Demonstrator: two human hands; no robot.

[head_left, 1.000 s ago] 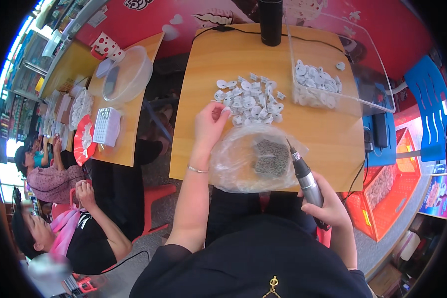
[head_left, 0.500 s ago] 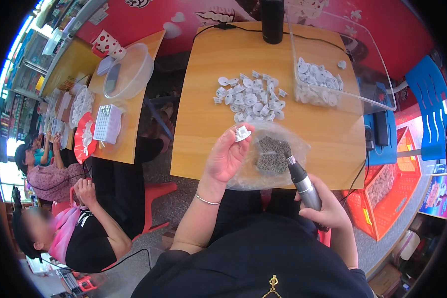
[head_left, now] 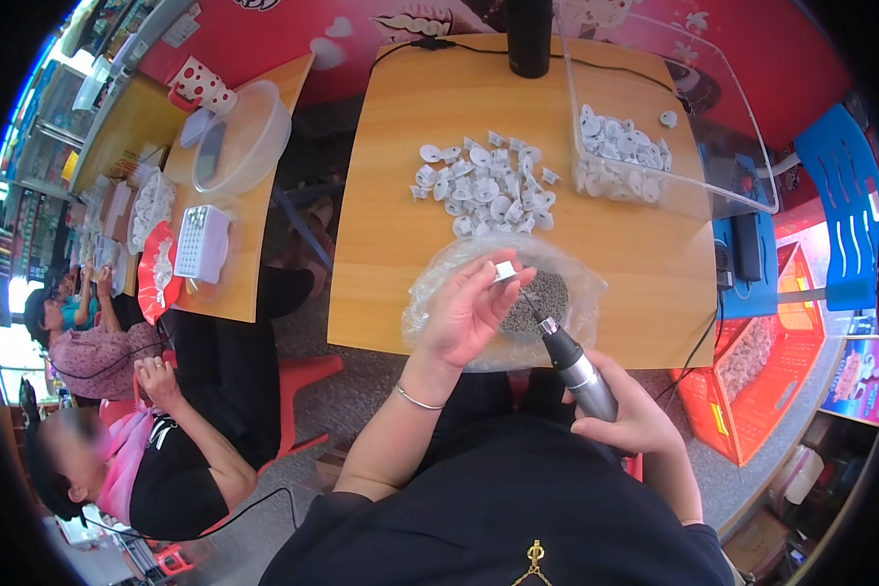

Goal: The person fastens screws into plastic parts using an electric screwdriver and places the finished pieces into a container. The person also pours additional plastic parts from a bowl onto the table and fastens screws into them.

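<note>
Pinched in the fingertips of my left hand is a small white plastic part, held above a clear plastic bag. My right hand is wrapped round a silver and black electric screwdriver. Its thin bit points up and left, close to the fingers of my left hand; whether it touches the part I cannot tell. Under both hands the clear bag lies at the table's near edge with many small grey screws in it. Beyond it spreads a loose heap of similar white parts.
A clear plastic bin with more white parts stands at the back right. A black bottle and a cable are at the far edge. An orange crate sits right of the table. At the left, a person sits by another table.
My left hand has moved slightly right and turned the white part over. The screwdriver has come left, its bit now near the left hand's fingers.
</note>
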